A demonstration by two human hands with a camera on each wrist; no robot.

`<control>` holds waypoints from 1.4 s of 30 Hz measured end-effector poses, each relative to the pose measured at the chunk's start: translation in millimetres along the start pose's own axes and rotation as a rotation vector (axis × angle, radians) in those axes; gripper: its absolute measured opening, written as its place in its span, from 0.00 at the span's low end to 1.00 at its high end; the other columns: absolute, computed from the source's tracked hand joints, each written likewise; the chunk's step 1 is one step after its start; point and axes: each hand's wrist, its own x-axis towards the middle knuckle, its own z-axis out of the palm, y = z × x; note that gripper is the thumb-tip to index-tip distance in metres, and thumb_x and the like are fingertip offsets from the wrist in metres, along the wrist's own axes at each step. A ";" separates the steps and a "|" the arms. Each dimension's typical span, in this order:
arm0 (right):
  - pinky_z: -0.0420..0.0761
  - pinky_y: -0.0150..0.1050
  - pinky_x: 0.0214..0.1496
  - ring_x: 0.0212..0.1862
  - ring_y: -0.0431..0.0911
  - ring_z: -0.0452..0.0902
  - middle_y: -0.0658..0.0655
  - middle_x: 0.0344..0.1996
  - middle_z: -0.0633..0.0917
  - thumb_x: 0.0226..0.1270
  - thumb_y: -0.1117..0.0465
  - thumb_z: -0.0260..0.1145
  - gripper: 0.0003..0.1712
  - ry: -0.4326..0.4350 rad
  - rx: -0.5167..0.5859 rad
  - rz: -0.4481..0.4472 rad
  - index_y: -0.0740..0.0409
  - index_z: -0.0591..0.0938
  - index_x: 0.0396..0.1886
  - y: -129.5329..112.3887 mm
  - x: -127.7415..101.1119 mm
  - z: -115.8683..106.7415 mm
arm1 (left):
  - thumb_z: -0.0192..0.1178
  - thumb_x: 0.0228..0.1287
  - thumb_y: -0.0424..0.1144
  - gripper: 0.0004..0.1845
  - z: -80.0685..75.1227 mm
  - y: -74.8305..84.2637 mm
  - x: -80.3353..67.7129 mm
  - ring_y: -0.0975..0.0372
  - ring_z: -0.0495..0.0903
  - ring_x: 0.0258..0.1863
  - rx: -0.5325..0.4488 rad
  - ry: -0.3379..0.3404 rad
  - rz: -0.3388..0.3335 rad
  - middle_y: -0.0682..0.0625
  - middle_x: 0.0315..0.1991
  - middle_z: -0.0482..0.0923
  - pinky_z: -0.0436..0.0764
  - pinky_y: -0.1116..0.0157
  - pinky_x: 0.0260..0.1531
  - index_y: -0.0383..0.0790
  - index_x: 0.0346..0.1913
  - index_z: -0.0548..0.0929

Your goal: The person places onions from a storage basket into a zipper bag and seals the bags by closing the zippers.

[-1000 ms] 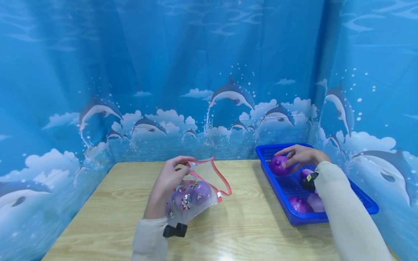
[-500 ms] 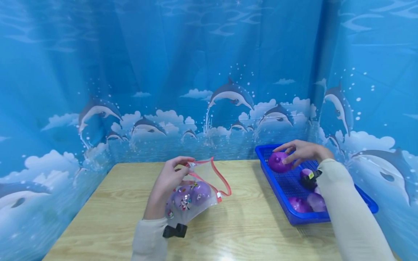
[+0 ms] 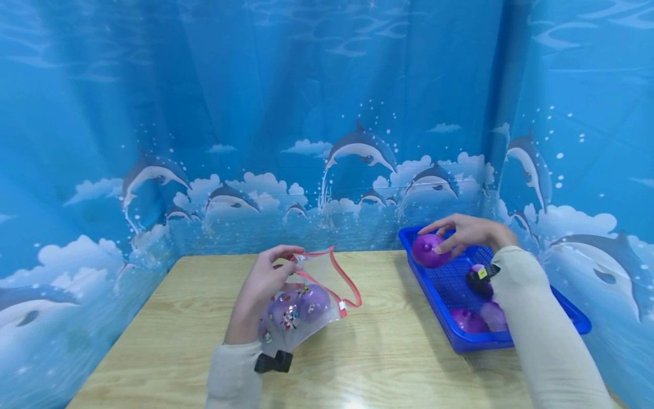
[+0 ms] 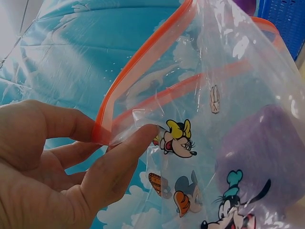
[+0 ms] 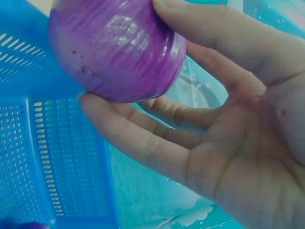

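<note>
A purple onion (image 3: pixel 428 251) with a small nub is held by my right hand (image 3: pixel 471 233) above the far left part of the blue basket. In the right wrist view, thumb and fingertips grip the shiny, ridged onion (image 5: pixel 116 52). My left hand (image 3: pixel 267 275) pinches the red zip edge of a clear plastic bag (image 3: pixel 301 336) printed with cartoon figures. The bag's mouth gapes towards the right. Inside it lie several pale purple round things (image 3: pixel 314 302), partly covered by prints. The left wrist view shows thumb and fingers on a corner of the bag (image 4: pixel 209 52).
The blue mesh basket (image 3: pixel 482 342) stands at the right of the wooden table (image 3: pixel 378 363). More purple round pieces (image 3: pixel 468 321) lie in it, some hidden by the right forearm. A dolphin-print curtain (image 3: pixel 317 113) closes off the back and sides.
My right hand has lifted the purple onion slightly and carried it left, towards the basket's far left rim. The left hand and the bag have stayed in place.
</note>
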 end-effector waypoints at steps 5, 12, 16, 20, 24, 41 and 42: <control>0.91 0.48 0.54 0.58 0.55 0.78 0.71 0.66 0.69 0.66 0.55 0.74 0.38 -0.004 -0.020 -0.018 0.55 0.74 0.74 -9.8 2.0 3.4 | 0.51 0.76 0.29 0.20 -0.2 -0.3 0.3 0.50 0.82 0.49 -0.002 -0.002 -0.002 0.39 0.61 0.70 0.93 0.60 0.42 0.42 0.65 0.80; 0.91 0.48 0.53 0.57 0.54 0.79 0.71 0.67 0.69 0.66 0.58 0.74 0.38 -0.019 -0.002 -0.035 0.57 0.73 0.74 -20.4 4.9 6.6 | 0.50 0.77 0.29 0.19 0.2 -0.1 0.0 0.48 0.81 0.52 0.000 -0.001 -0.003 0.40 0.61 0.70 0.93 0.60 0.42 0.43 0.65 0.80; 0.92 0.48 0.53 0.59 0.56 0.77 0.71 0.67 0.70 0.66 0.58 0.74 0.37 -0.023 -0.014 -0.040 0.57 0.74 0.74 -24.9 5.7 8.4 | 0.50 0.77 0.30 0.19 0.4 0.4 -0.1 0.49 0.80 0.51 0.002 -0.001 -0.003 0.40 0.62 0.70 0.93 0.60 0.43 0.43 0.65 0.79; 0.92 0.48 0.53 0.58 0.55 0.79 0.71 0.67 0.71 0.66 0.57 0.74 0.36 -0.028 -0.032 -0.046 0.55 0.75 0.73 -29.0 6.3 10.8 | 0.50 0.77 0.29 0.20 0.6 0.4 0.1 0.52 0.80 0.48 0.008 -0.003 -0.002 0.39 0.62 0.70 0.93 0.60 0.42 0.42 0.66 0.79; 0.92 0.48 0.53 0.57 0.53 0.81 0.70 0.70 0.71 0.67 0.56 0.73 0.35 -0.036 -0.066 -0.057 0.54 0.75 0.73 -33.4 7.2 13.5 | 0.49 0.77 0.29 0.20 0.9 0.5 0.7 0.54 0.81 0.46 0.012 -0.003 -0.004 0.39 0.62 0.70 0.93 0.60 0.41 0.41 0.66 0.79; 0.90 0.48 0.53 0.62 0.62 0.79 0.69 0.68 0.75 0.65 0.54 0.74 0.35 -0.055 -0.144 -0.145 0.53 0.77 0.71 -64.6 15.1 31.7 | 0.50 0.76 0.28 0.20 0.8 -0.3 0.7 0.53 0.82 0.46 -0.008 0.000 -0.008 0.39 0.62 0.70 0.93 0.60 0.42 0.41 0.65 0.79; 0.90 0.48 0.54 0.62 0.62 0.79 0.68 0.67 0.75 0.65 0.54 0.74 0.35 -0.056 -0.148 -0.151 0.53 0.77 0.71 -65.6 16.0 32.8 | 0.50 0.76 0.28 0.20 0.7 -0.2 0.6 0.53 0.82 0.47 -0.010 -0.001 -0.006 0.39 0.62 0.70 0.93 0.60 0.42 0.40 0.66 0.79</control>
